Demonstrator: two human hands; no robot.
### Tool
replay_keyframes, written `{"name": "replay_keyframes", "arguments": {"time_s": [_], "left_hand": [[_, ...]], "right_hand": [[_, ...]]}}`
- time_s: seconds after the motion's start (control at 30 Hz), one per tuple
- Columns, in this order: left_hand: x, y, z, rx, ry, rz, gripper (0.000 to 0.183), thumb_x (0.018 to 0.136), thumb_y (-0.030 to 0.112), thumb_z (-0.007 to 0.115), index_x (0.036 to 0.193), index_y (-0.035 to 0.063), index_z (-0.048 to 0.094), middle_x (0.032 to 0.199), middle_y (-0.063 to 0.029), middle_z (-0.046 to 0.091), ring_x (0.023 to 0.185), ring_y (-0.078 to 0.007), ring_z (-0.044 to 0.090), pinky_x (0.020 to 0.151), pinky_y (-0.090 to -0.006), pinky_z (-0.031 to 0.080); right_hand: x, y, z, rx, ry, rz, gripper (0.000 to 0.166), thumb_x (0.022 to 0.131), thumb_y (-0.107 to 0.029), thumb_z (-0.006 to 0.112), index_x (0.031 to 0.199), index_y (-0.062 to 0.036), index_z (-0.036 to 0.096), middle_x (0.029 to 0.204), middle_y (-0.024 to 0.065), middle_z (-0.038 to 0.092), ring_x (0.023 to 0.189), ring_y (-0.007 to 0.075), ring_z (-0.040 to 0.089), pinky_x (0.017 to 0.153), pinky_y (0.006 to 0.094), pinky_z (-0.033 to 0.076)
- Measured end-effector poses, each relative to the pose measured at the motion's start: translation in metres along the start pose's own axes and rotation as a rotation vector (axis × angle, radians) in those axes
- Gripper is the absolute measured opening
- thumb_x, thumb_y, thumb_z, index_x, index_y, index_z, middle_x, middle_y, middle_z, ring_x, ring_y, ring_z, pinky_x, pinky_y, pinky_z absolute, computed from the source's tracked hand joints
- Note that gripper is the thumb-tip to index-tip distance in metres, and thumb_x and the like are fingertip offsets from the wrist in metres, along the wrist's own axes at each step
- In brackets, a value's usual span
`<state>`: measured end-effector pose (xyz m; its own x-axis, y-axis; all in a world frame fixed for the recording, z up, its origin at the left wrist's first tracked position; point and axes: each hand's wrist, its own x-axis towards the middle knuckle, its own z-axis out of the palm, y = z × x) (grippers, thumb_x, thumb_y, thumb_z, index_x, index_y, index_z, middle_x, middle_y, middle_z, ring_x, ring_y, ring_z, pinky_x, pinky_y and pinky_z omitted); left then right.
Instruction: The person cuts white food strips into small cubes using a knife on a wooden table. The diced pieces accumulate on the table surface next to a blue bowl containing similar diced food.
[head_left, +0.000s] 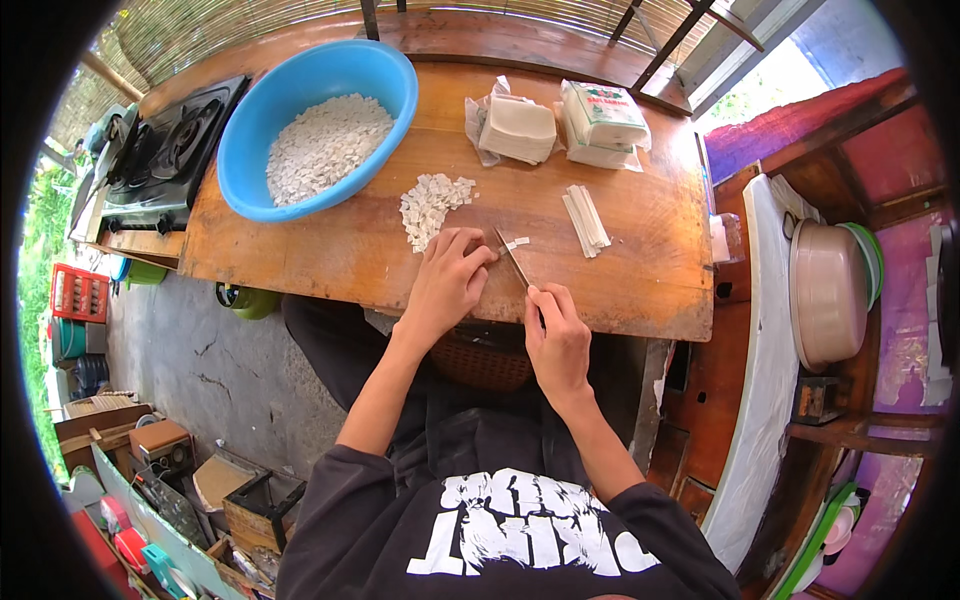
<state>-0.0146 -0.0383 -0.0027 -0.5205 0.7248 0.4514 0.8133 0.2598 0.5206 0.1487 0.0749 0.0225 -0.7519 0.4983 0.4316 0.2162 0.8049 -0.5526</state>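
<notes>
My right hand (559, 330) is closed around the handle of a knife (513, 259), whose blade points up and left over the wooden table (337, 259). At the blade, the fingertips of my left hand (454, 270) press on a thin white strip; a short piece of it (517, 244) shows right of the blade. Beyond my left hand lies a pile of small white cut pieces (433, 206). Several uncut white strips (586, 221) lie side by side to the right. Many more cut pieces (326, 150) fill the bottom of a large blue basin (251, 150).
A stack of white sheets (519, 129) in opened plastic and wrapped white packs (606, 120) stand at the table's back. A gas stove (169, 157) is at the far left. A beige basin (827, 292) sits on the shelving at right, and a green gas cylinder (255, 301) stands under the table.
</notes>
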Motion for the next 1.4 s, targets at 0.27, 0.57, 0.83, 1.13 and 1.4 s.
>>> {"name": "replay_keyframes", "arguments": {"time_s": [0.27,0.57,0.83,1.13,1.4], "left_hand": [[-0.002,0.000,-0.002,-0.022,0.031,0.001,0.016,0.085,0.003,0.071,0.101,0.0044,0.068,0.121,-0.0093,0.062,0.118,-0.0314,0.058,0.097,-0.0444,0.052],[-0.005,-0.002,0.002,-0.112,0.087,-0.078,0.015,0.084,0.000,0.073,0.096,-0.0017,0.065,0.116,-0.0145,0.063,0.117,-0.0363,0.060,0.093,-0.0445,0.052],[-0.007,-0.005,0.001,-0.204,0.109,-0.131,0.015,0.084,0.001,0.078,0.088,-0.0025,0.064,0.109,-0.0133,0.062,0.111,-0.0343,0.059,0.094,-0.0435,0.050],[-0.017,-0.005,-0.005,-0.068,0.125,-0.074,0.015,0.085,0.009,0.081,0.086,0.0013,0.069,0.110,-0.0104,0.065,0.115,-0.0312,0.059,0.102,-0.0431,0.050],[-0.031,-0.004,-0.011,0.182,0.143,0.024,0.011,0.087,0.017,0.078,0.096,0.0116,0.077,0.119,-0.0049,0.066,0.124,-0.0261,0.057,0.120,-0.0521,0.035]], "right_hand": [[-0.003,-0.007,-0.002,0.002,-0.017,0.000,0.007,0.099,-0.007,0.070,0.105,-0.0028,0.069,0.108,0.0126,0.069,0.081,0.0372,0.072,0.066,0.0449,0.058],[-0.001,-0.016,-0.005,0.042,-0.044,0.044,0.014,0.095,-0.001,0.073,0.108,-0.0007,0.071,0.108,0.0152,0.070,0.085,0.0392,0.072,0.071,0.0427,0.058],[0.004,-0.010,0.006,0.022,-0.004,-0.029,0.006,0.099,-0.008,0.071,0.102,-0.0034,0.068,0.108,0.0129,0.069,0.078,0.0380,0.072,0.065,0.0455,0.058],[-0.002,-0.013,0.009,0.034,-0.031,-0.030,0.008,0.098,-0.007,0.072,0.105,-0.0037,0.070,0.109,0.0132,0.070,0.081,0.0380,0.073,0.067,0.0449,0.059],[-0.003,-0.022,0.003,0.057,-0.070,-0.009,0.008,0.098,-0.007,0.072,0.105,-0.0033,0.069,0.108,0.0132,0.070,0.082,0.0376,0.073,0.067,0.0446,0.059]]}}
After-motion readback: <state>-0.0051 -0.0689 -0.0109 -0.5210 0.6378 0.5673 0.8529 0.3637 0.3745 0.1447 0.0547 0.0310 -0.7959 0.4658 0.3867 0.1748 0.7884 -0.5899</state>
